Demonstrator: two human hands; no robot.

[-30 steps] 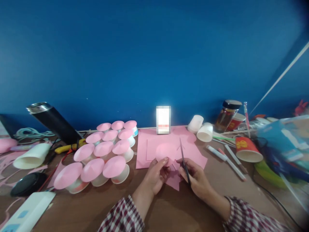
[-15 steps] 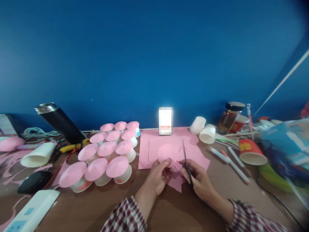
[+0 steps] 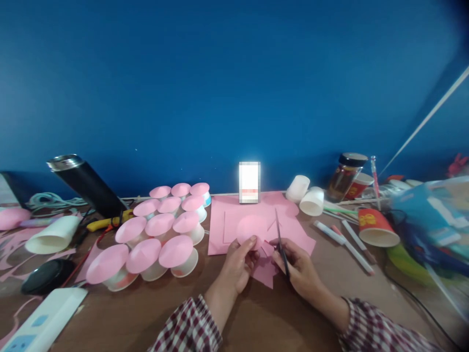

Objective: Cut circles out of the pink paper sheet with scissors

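Note:
My left hand [image 3: 240,264] pinches a round pink paper disc [image 3: 252,229] at its near edge, thumb on top. To its right, my right hand [image 3: 295,266] is closed around a pair of scissors [image 3: 278,234], seen edge-on, with the slim blades pointing away from me. Between the hands hangs a pointed pink paper piece [image 3: 264,275]; whether it is joined to the disc I cannot tell. Beneath and beyond lie larger pink paper sheets [image 3: 216,230]. On the left stand several paper cups [image 3: 185,264], each topped with a shallow pink paper cone [image 3: 176,252].
A phone [image 3: 249,183] leans at the wall. White cups [image 3: 312,201], markers [image 3: 346,247], a lidded jar [image 3: 344,178] and a red cup [image 3: 377,227] sit right. Leftward are a black flask [image 3: 88,188], a yellow-handled tool [image 3: 110,222], a power strip [image 3: 46,318] and paper scraps.
The whole view has shifted slightly, so everything appears a little further left. Both hands keep their hold on the paper disc and the scissors, with little visible movement.

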